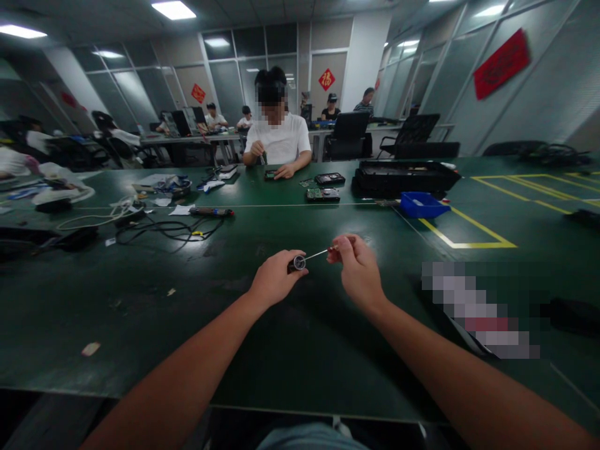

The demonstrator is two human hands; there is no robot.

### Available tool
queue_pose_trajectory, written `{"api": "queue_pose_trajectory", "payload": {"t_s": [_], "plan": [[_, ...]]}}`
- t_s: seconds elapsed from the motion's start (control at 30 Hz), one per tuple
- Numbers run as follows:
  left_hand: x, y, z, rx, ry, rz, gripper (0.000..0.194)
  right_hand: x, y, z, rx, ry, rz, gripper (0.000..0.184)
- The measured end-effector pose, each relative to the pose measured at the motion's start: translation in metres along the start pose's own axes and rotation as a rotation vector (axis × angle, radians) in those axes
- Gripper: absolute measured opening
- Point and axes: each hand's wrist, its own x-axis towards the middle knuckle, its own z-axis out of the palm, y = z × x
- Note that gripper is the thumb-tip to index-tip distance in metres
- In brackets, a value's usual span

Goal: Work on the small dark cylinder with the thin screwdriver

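My left hand (274,275) is closed around a short dark handle (297,263) with a round metal end, held above the green table (140,300). A thin metal shaft (315,254) runs from that end toward my right hand (357,265), which pinches its far tip between thumb and fingers. Both hands hover over the middle of the table, close together. I cannot make out what kind of tip the shaft has.
Across the table a person in a white shirt (280,140) works on small devices (323,194). A blue tray (424,204) and black case (405,177) sit to the right, cables (164,228) and papers to the left. Yellow tape lines (469,244) mark the right side.
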Motion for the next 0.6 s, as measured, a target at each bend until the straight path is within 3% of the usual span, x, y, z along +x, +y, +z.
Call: {"api": "queue_pose_trajectory", "payload": {"t_s": [0.3, 0.47, 0.6], "plan": [[0.001, -0.003, 0.003, -0.063, 0.029, 0.008, 0.038, -0.007, -0.011, 0.001, -0.165, -0.088, -0.115, 0.023], [0.001, -0.004, 0.002, -0.045, 0.017, -0.001, 0.036, -0.006, -0.016, -0.002, -0.43, -0.088, -0.143, 0.034], [0.002, -0.006, 0.002, -0.037, 0.032, -0.006, 0.036, -0.006, -0.018, -0.005, -0.399, -0.18, -0.22, 0.015]]}}
